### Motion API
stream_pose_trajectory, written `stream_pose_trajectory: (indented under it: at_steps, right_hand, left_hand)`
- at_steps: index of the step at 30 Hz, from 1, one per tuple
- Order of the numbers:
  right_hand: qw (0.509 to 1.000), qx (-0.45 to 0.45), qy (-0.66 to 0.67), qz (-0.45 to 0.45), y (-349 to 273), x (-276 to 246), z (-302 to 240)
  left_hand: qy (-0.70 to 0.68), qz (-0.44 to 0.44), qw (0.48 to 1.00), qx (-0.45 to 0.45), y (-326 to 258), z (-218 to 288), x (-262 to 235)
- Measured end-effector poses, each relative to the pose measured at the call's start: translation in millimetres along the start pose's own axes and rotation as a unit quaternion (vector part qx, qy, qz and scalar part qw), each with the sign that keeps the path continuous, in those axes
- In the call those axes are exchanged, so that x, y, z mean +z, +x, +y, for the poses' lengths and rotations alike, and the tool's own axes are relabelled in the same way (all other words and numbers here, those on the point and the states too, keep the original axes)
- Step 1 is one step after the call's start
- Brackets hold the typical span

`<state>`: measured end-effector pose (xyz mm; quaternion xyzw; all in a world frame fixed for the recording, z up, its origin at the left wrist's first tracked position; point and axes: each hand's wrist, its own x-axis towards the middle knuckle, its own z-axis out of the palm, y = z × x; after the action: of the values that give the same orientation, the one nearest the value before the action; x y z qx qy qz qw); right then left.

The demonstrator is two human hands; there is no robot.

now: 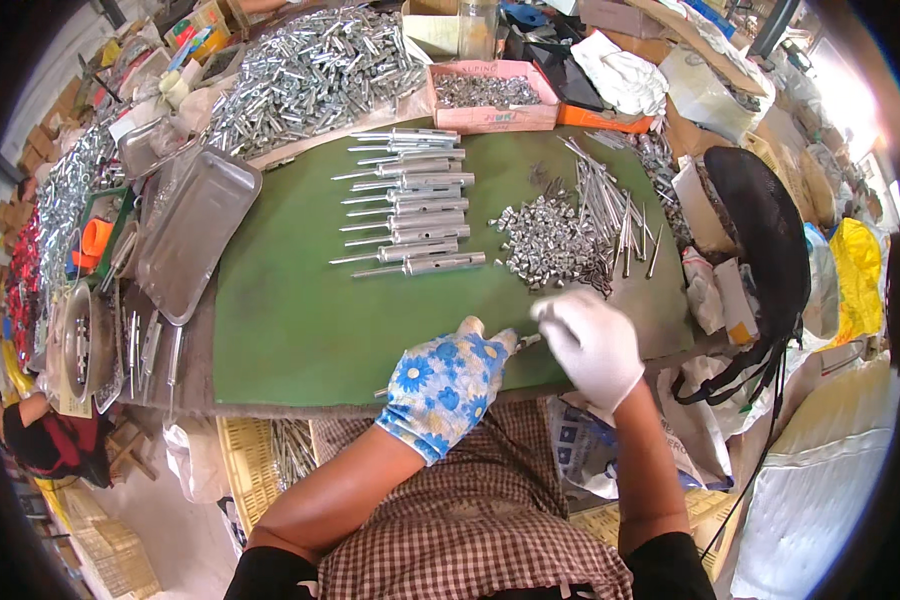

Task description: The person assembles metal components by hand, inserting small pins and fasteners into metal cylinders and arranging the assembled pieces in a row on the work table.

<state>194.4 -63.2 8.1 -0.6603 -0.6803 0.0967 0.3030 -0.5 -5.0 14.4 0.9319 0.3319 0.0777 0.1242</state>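
Left hand: the left hand (448, 380), in a blue flower-print glove, is curled shut around a slim metal rod (382, 393); one end pokes out at the left of the fist, the other reaches toward the right hand at the near edge of the green mat (290, 320).
Right hand: the right hand (592, 340), in a white glove, has its fingers pinched together just right of the left thumb; motion blur hides whatever small part they hold, cannot tell.
Finished row: assembled sleeve bolts (410, 200) lie side by side in a column at mid-mat, far of the hands.
Loose parts: a heap of small metal sleeves (548, 245) sits right of the row, bare thin rods (610, 205) beside it.
Pink box: a shallow pink carton (490, 97) at the far edge of the mat holds small silver nuts.
Steel tray: a flat metal tray (195, 235) rests tilted off the mat's left edge.
Far heap: a large pile of silver bolts (310, 70) lies far left, on brown paper.
Right side: a white package (705, 85) far right; a dark mesh basket (765, 230) at the right.
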Motion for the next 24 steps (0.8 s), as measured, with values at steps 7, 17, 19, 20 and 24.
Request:
stream_pose_trajectory:
  at_steps: [7, 17, 19, 20, 24]
  right_hand:
    - [1.000, 0.027, 0.002, 0.015, -17.3, 12.8, -15.3]
    - [0.992, 0.098, -0.036, 0.069, 3.8, -1.9, 15.7]
    - [0.988, 0.127, -0.054, 0.069, 15.3, -2.5, 22.9]
    - [0.988, 0.118, -0.093, 0.028, 19.2, -2.1, 24.7]
    - [0.985, 0.096, -0.144, -0.007, 17.2, -5.3, 21.2]
  left_hand:
    - [-0.011, 0.029, 0.999, 0.019, -2.6, -1.0, -0.3]
    - [-0.007, -0.001, 1.000, 0.013, -2.9, 2.1, -4.1]
    - [-0.006, -0.022, 1.000, 0.002, -2.1, 2.8, -5.2]
    - [-0.002, -0.003, 1.000, 0.010, -2.9, 2.4, -4.1]
    - [-0.004, -0.006, 1.000, 0.008, -2.1, 3.8, -5.6]
